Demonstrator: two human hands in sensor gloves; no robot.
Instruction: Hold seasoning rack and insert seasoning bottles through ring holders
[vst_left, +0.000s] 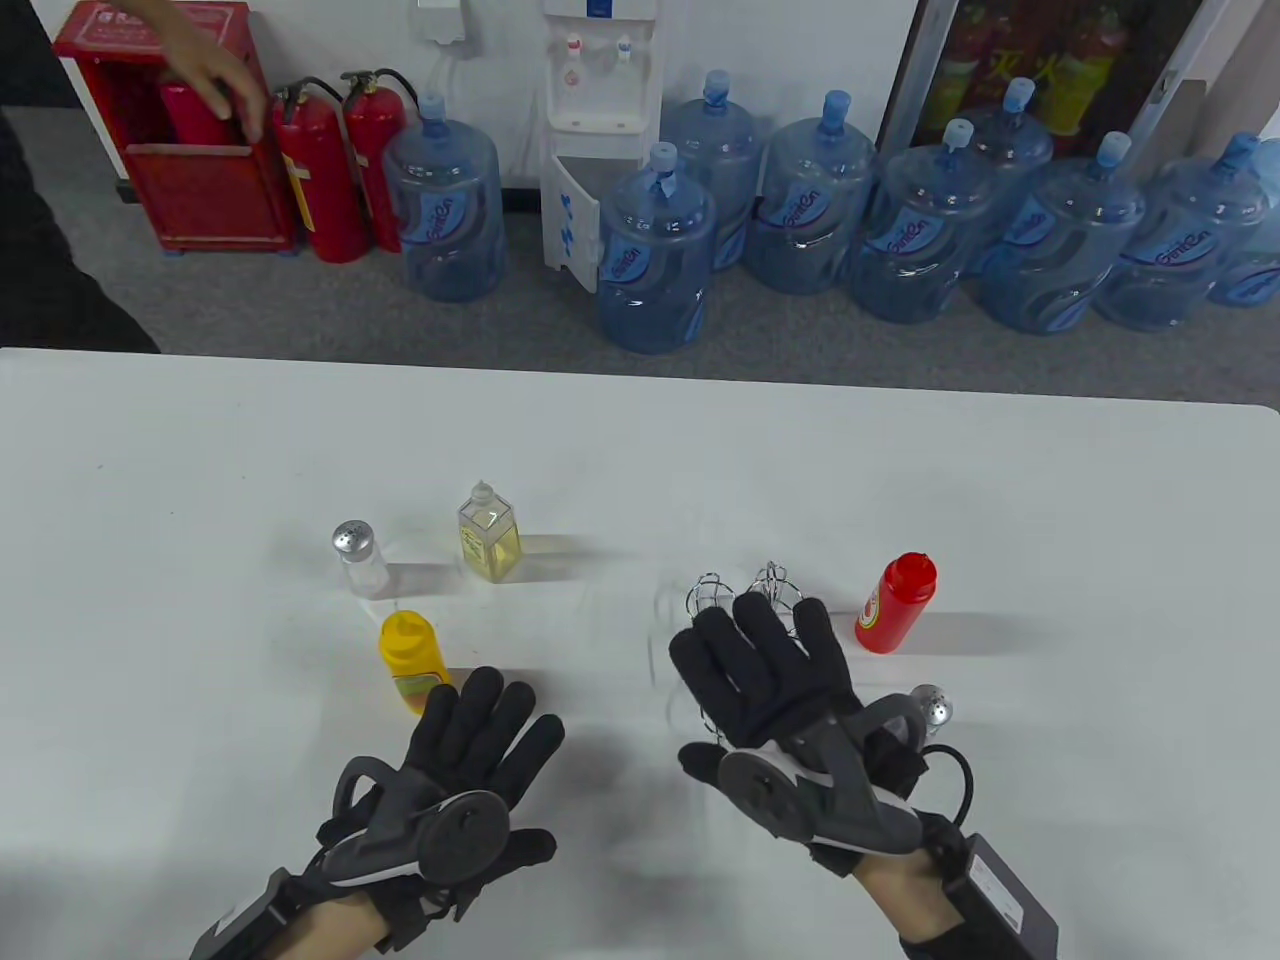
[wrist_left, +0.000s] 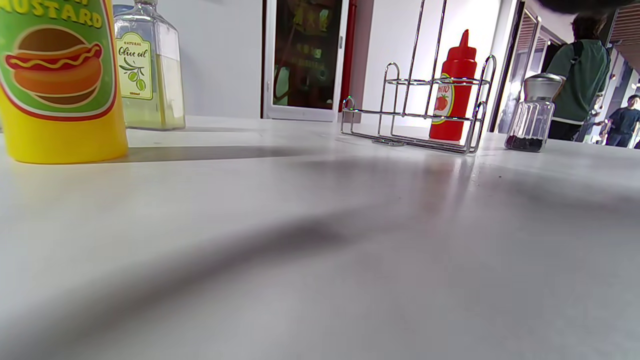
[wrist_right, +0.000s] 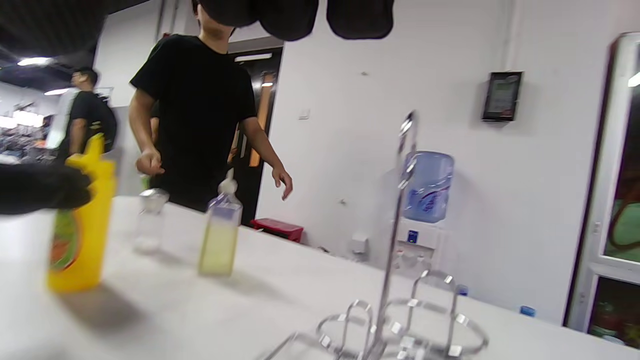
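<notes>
White table (vst_left: 200, 450) in an office, water jugs (vst_left: 655, 250) and extinguishers (vst_left: 325, 170) on the floor behind it. Landmark: wire rack (vst_left: 745, 595), standing right of table centre. Nearest the person, left hand (vst_left: 470, 770) lies low over the table, well left of the rack, fingers spread and pointing away, holding nothing. Right hand (vst_left: 765, 670) hovers directly over the near side of the rack, fingers extended and together, open; contact with the wire cannot be told, and the right wrist view shows only fingertips (wrist_right: 360, 17) above the rack stem. Pepper shaker (vst_left: 932, 708) sits just right of the rack, near side, beside the right wrist. Mustard (vst_left: 410, 660) stands well left of the rack, just ahead of the left fingertips. Ketchup (vst_left: 895, 603) is near the rack's right side. Farther left: salt shaker (vst_left: 358, 558), then oil bottle (vst_left: 488, 530), closer to the rack. Progress: rings all empty, no bottle inserted, rack not yet gripped. All five containers remain; judged as the very start.
</notes>
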